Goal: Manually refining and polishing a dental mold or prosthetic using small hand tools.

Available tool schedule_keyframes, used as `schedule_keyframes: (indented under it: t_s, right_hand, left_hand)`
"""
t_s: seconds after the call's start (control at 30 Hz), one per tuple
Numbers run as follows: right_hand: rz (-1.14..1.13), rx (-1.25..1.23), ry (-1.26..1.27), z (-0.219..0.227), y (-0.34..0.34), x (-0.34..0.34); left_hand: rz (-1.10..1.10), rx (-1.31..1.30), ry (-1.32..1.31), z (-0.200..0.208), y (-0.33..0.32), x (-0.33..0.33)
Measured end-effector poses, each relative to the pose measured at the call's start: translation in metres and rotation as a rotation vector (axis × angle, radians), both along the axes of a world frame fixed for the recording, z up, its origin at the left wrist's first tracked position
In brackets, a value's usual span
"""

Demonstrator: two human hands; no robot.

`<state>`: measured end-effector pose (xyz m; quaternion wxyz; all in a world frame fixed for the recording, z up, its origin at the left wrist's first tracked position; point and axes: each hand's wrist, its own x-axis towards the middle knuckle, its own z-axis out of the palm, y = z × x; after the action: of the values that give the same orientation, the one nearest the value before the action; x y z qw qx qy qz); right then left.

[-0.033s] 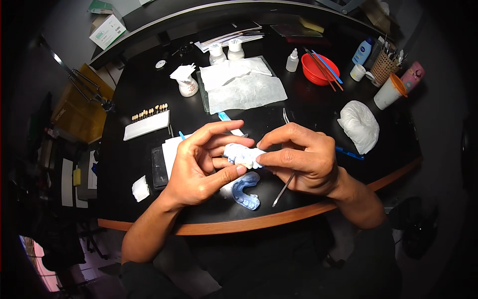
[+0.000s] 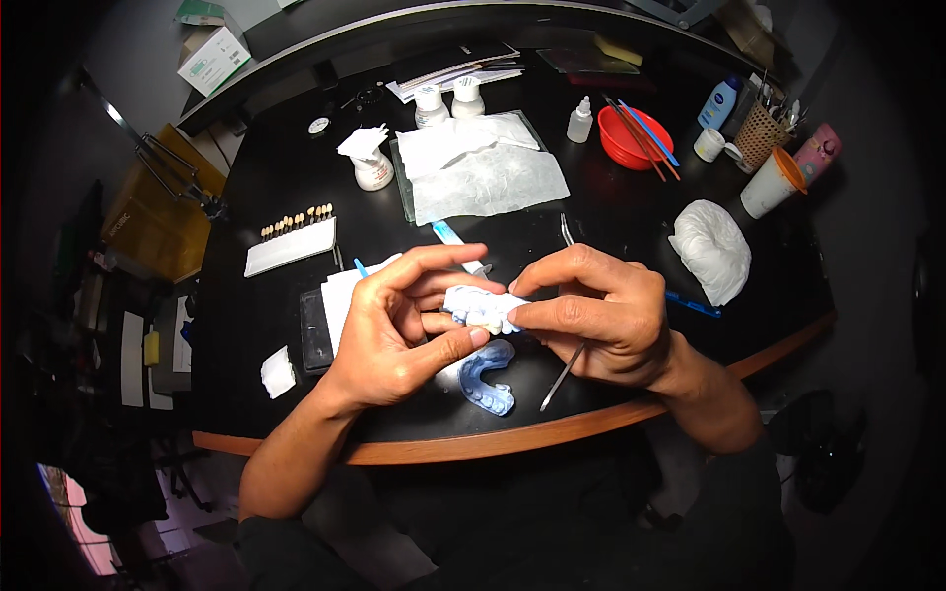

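Note:
A white dental cast (image 2: 475, 307) with a row of teeth is held between my two hands. My left hand (image 2: 394, 320) supports it, thumb against its near edge and index finger lifted off it. The thumb and a fingertip of my right hand (image 2: 596, 315) pinch its right side. A thin metal carving tool (image 2: 564, 376) also sits in my right hand, its flat tip pointing down toward the table edge; the fingers hide the rest. Below the cast, a blue horseshoe-shaped dental mould (image 2: 486, 382) with tooth hollows lies on the black table.
Beyond my hands lie a syringe (image 2: 459, 246), metal tweezers (image 2: 566, 229) and white tissue sheets (image 2: 483, 177). A tooth shade guide (image 2: 291, 246) lies left. Right are a red bowl (image 2: 631, 148), a wadded white cloth (image 2: 711, 253) and an orange-rimmed cup (image 2: 769, 185). Wooden edging (image 2: 493, 445) borders the table.
My left index finger sits slightly lower, and more of the syringe shows. Both hands keep their hold on the cast.

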<state>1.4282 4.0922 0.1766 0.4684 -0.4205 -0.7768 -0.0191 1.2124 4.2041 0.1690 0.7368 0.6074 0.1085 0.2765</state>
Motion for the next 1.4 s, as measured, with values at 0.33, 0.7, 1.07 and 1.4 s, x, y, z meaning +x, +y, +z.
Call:
schedule_keyframes:
  t_s: [0.33, 0.7, 1.07, 1.4]
  right_hand:
    - [-0.127, 0.030, 0.161, 0.009, -0.009, -0.002]
    - [-0.118, -0.031, 0.257, 0.002, -0.009, 0.018]
    - [0.085, -0.122, 0.503, 0.003, -0.006, -0.003]
    - [-0.020, 0.020, 0.217, 0.002, -0.001, -0.008]
  left_hand:
    - [0.104, 0.185, -0.012, -0.006, 0.001, -0.003]
    - [0.134, 0.245, -0.004, -0.005, 0.000, -0.001]
    - [0.222, 0.323, 0.053, -0.005, 0.002, -0.002]
    - [0.223, 0.382, 0.011, -0.008, 0.003, -0.003]
